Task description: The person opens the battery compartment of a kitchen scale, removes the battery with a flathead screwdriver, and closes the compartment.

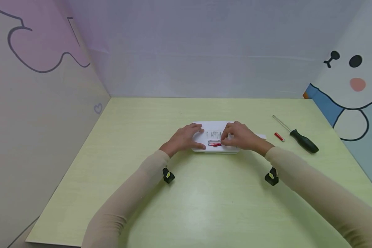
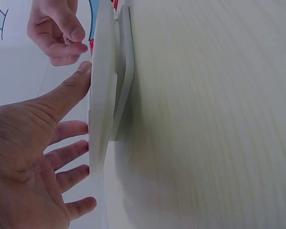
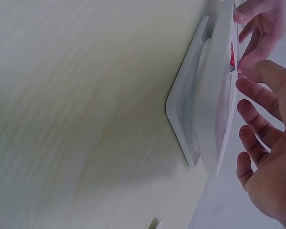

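Observation:
A white flat device [image 1: 201, 138] with a printed label lies on the table, its battery compartment facing up. A small red battery [image 1: 215, 144] sits in the compartment's near slot; its metal end shows in the right wrist view. My left hand [image 1: 186, 137] rests on the device's left end, thumb on the near side and fingers spread. My right hand [image 1: 239, 136] bends over the compartment's right end, thumb and index fingertips close together beside the battery [image 3: 232, 62]. Whether they pinch it or only touch it cannot be made out.
To the right on the table [image 1: 192, 203] lie a second red battery [image 1: 279, 137] and a black-handled screwdriver [image 1: 304, 141]. A small white piece [image 1: 261, 136] shows just beyond my right wrist. Printed panels stand around the table's left, back and right.

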`<state>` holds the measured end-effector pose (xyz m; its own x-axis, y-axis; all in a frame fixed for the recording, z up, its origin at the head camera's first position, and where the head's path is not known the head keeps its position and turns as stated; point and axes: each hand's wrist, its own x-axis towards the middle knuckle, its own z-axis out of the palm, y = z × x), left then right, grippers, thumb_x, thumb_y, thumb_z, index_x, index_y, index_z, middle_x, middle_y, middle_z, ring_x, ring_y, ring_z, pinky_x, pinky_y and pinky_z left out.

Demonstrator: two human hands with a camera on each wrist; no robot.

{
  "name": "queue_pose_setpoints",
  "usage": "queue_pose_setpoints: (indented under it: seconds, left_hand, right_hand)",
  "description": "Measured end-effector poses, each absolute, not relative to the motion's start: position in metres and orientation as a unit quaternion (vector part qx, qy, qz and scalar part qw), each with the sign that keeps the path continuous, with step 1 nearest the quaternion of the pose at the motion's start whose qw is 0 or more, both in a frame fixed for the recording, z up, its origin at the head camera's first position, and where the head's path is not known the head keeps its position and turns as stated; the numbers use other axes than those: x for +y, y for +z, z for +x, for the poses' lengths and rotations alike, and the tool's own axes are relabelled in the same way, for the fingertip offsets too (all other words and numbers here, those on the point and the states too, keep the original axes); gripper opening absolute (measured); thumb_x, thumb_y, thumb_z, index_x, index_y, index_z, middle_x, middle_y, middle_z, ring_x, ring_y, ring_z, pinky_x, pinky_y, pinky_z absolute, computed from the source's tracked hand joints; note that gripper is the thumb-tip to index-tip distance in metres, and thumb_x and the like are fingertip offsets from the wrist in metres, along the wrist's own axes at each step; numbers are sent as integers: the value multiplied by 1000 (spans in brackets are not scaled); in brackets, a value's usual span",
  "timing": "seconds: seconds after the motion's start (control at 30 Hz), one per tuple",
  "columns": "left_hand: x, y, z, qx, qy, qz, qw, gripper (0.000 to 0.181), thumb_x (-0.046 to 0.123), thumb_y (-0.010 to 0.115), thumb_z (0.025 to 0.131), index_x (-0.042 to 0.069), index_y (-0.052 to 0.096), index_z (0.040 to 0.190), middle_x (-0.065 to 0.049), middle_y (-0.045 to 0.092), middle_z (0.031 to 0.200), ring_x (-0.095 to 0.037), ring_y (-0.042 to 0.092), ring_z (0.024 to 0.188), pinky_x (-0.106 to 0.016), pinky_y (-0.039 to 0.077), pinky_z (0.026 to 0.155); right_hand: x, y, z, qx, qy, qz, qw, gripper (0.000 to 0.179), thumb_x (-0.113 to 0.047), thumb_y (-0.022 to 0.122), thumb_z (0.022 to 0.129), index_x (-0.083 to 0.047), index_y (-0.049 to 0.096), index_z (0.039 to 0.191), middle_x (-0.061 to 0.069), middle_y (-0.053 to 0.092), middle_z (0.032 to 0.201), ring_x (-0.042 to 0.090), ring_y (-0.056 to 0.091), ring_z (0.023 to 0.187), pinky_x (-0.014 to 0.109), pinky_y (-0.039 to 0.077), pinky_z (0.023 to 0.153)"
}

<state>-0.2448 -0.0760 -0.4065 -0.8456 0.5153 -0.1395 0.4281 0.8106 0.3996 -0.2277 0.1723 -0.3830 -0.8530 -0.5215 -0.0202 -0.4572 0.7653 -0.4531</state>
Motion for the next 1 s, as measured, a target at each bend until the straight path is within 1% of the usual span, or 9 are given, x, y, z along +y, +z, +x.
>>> queue_pose_setpoints:
  seconds: [0.33,0.53,0.7,1.0]
  left_hand:
    - [-76,-407,-245,942,188,250,123,78,53,76,80,18,50,144,1,34,158,-22,31,147,-47,31,116]
    - [-76,-407,-245,941,190,249,125,78,53,75,80,18,49,144,1,34,158,-23,31,146,-45,32,116]
    - [-76,-406,-245,942,189,248,124,79,53,76,80,18,48,145,1,34,158,-23,31,146,-44,32,116]
    - [-76,-406,-244,943,184,248,124,78,53,76,80,18,49,144,0,34,158,-23,31,146,-44,32,116]
  right_hand:
    - [166,-386,-228,945,-178,-263,81,12,-26,70,85,-19,78,90,3,66,105,27,51,99,45,40,87]
    - [164,-388,-228,947,-151,-274,79,15,-28,70,85,-19,78,94,3,65,106,25,51,96,41,40,83]
    - [164,-388,-227,943,-153,-286,79,16,-26,70,85,-17,79,94,4,65,105,24,50,93,39,39,79]
    - [163,-389,-227,938,-156,-302,71,12,-23,71,87,-16,78,93,4,64,103,25,51,95,41,40,80]
